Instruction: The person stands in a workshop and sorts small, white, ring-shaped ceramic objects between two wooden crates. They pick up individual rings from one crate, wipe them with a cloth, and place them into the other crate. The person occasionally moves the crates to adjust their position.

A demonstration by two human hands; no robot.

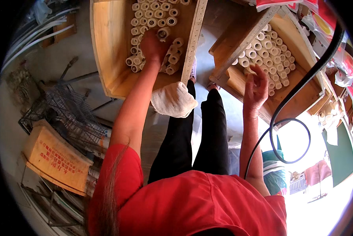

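Note:
My left hand [154, 45] reaches down into a wooden box [110, 38] at the upper left, among cream-coloured tubular fittings [152, 22]. One fitting [163, 34] with a dark bore lies right beside the fingers; whether they grip it is hidden by the back of the hand. Most fittings there stand on end in rows, while several near the box's right wall lean. My right hand [255, 85] hovers by the near side of a second wooden box [297, 103], fingers loosely curled and apart, nothing visible in them. Similar hollow fittings [263, 53] fill part of that box.
A whitish cloth [175, 100] hangs over the left box's near corner. A black cable [305, 81] loops past my right arm. Wire racks [67, 103] and an orange carton [60, 157] bearing writing stand at left. Red plastic packaging [349, 60] lies at far right.

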